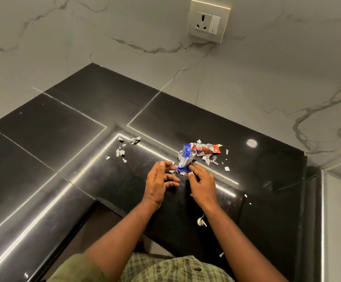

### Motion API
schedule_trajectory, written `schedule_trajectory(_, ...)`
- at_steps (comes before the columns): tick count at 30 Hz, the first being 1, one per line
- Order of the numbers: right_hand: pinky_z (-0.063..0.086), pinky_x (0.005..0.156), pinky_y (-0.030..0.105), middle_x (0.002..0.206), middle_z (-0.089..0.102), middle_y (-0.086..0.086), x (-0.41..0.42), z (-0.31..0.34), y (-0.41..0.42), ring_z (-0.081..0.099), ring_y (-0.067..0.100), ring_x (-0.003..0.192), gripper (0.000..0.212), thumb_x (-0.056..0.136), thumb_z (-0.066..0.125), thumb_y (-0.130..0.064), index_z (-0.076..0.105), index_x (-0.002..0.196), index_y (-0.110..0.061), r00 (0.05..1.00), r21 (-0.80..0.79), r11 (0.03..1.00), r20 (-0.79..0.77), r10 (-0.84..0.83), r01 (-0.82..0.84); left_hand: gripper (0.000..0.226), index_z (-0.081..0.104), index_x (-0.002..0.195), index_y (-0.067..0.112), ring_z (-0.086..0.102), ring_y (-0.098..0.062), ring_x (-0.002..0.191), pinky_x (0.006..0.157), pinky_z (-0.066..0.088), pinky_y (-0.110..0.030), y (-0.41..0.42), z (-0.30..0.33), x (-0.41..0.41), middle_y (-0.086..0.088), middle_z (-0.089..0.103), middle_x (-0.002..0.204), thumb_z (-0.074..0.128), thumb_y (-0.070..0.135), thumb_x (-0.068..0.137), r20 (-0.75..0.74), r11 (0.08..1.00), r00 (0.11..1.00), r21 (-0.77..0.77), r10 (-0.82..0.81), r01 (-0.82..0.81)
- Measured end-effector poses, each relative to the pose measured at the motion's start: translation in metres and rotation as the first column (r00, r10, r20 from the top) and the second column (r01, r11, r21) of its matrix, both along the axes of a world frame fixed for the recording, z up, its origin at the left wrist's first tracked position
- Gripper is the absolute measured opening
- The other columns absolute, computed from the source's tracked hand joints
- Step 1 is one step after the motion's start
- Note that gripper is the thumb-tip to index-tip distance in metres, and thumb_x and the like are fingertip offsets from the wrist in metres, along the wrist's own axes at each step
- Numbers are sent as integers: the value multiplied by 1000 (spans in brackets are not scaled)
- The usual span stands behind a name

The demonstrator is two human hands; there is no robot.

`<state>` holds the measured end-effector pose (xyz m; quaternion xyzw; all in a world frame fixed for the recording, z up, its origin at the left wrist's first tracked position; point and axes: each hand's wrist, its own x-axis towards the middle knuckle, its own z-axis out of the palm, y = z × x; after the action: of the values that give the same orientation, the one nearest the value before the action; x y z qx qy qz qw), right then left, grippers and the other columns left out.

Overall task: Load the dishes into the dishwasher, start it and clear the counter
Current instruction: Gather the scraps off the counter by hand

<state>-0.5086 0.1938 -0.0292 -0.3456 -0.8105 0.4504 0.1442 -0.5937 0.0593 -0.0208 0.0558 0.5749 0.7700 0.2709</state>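
Hands: both reach in over the near edge of the black counter (68,123) and meet at the blue wrapper (186,159). The left hand (159,183) has fingers loosely spread, tips at the wrapper's near-left corner; whether it pinches it I cannot tell. The right hand (201,183) lies just right of it, fingertips on the near end, apparently pinning or nipping the foil.

Why so: my guess is they are closing from both sides to gather the litter into one heap for clearing.

Blue wrapper: sits mid-counter, a little right of centre, crumpled and half standing. Its long axis runs near to far, leaning slightly right, the far end lifted and the near end down at the fingers.

Red wrapper (208,149): just beyond and to the right, flattened, lying left to right.

Torn scraps (210,159): scattered around both wrappers; a second scatter of paper bits (121,152) lies well apart to the left.

Garlic clove (201,221): near edge, beside the right forearm.

Wall socket (209,21): far wall, above.

Stage: counter clearing under way; no dishes or dishwasher in sight.
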Motion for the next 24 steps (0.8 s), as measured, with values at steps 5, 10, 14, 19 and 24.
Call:
schedule_trajectory(5,56,100,35,112,76,-15,10,15,-15,69,1,109,24,99,64,-11,81,111,-24,969,-182,980,-212,-124,86,38,55,136,14,67,-25,80,62,58,-33,-1,-1,1,-5,67,124,63,31,104,-50,1000,999,-16,-12,11)
schedule_trajectory(10,58,96,41,102,79,-10,14,20,-20,73,11,102,24,97,65,-6,82,99,-22,967,-201,975,-250,45,-97,24,66,118,10,62,-18,60,54,53,-26,-2,-4,-2,-10,74,88,73,23,99,-155,985,982,-149,-109,86)
schedule_trajectory(14,58,93,38,112,72,-10,7,31,-8,67,9,110,25,96,64,-5,78,91,-25,953,-58,998,-303,10,-29,20,66,109,9,59,-15,54,54,52,-25,-6,-4,-1,-5,70,70,70,26,100,-169,976,978,-197,-126,91)
schedule_trajectory(19,30,117,50,161,38,-2,-16,36,41,31,24,146,35,92,61,-16,72,122,-32,994,392,915,72,78,-100,24,67,108,12,57,-19,53,55,51,-27,-7,-2,0,-10,69,70,74,33,97,-150,977,981,-190,-125,96)
schedule_trajectory(24,15,123,60,164,36,-5,-31,42,65,13,30,155,48,98,55,-19,57,144,-33,910,362,895,403,101,-259,23,68,112,15,58,-18,55,56,51,-26,-8,0,2,-10,70,72,73,33,97,-163,980,978,-175,-128,99)
